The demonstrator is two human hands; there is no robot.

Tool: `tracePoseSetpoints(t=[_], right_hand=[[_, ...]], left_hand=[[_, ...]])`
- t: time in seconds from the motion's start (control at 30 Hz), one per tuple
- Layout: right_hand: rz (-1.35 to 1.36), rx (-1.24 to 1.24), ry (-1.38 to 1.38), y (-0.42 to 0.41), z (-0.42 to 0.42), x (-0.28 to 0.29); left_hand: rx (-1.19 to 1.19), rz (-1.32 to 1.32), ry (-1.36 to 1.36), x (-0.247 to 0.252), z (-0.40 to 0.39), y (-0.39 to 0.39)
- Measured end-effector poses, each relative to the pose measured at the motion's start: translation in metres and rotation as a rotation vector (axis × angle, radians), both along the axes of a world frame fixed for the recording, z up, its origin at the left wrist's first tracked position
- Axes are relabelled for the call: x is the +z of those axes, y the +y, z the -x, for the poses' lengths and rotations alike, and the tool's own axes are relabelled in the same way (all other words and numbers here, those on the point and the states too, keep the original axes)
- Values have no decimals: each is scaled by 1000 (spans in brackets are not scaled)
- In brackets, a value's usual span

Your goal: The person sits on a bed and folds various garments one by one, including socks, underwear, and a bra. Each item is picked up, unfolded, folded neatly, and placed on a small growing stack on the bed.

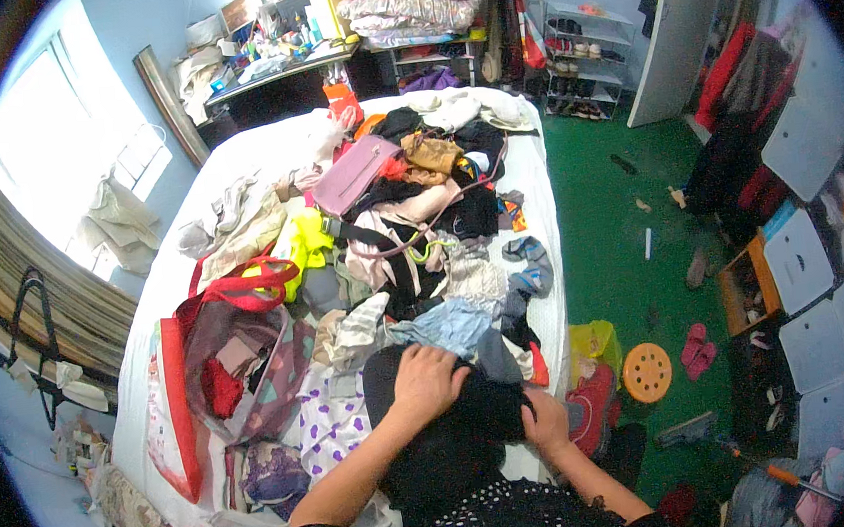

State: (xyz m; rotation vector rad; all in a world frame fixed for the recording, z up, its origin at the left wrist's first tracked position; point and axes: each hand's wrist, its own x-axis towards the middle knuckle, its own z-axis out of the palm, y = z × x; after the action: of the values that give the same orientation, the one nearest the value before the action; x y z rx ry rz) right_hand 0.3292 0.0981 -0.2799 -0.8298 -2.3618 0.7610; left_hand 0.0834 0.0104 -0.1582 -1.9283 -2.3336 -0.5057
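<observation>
A black garment is spread at the near end of the bed, in front of my body. My left hand lies on its upper part, fingertips bent down at the cloth and thumb apart; whether it grips is hidden. At the garment's right side, my right hand pinches a bunched black edge between thumb and fingers. Just beyond my left hand is a crumpled light-blue cloth, with a dark grey cloth beside it. A white cloth with purple hearts lies left of the garment.
A heap of clothes covers the white-sheeted bed, with a pink bag on top. An open patterned tote bag stands left. On the green floor to the right are an orange stool, pink slippers and a red shoe-shaped item.
</observation>
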Motion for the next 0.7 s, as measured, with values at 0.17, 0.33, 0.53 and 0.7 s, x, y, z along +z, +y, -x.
tracePoseSetpoints(t=[0.17, 0.33, 0.53, 0.7], right_hand=[[-68, -42, -53, 3, 4, -3], [-74, 2, -52, 4, 9, -8], [-46, 4, -86, 6, 11, -9], [-26, 16, -100, 8, 17, -1]], left_hand=[[-37, -64, -148, 2, 8, 10], [-26, -203, -251, -2, 14, 2], [43, -373, -751, -4, 42, 29], [98, -645, -579, 12, 136, 115]])
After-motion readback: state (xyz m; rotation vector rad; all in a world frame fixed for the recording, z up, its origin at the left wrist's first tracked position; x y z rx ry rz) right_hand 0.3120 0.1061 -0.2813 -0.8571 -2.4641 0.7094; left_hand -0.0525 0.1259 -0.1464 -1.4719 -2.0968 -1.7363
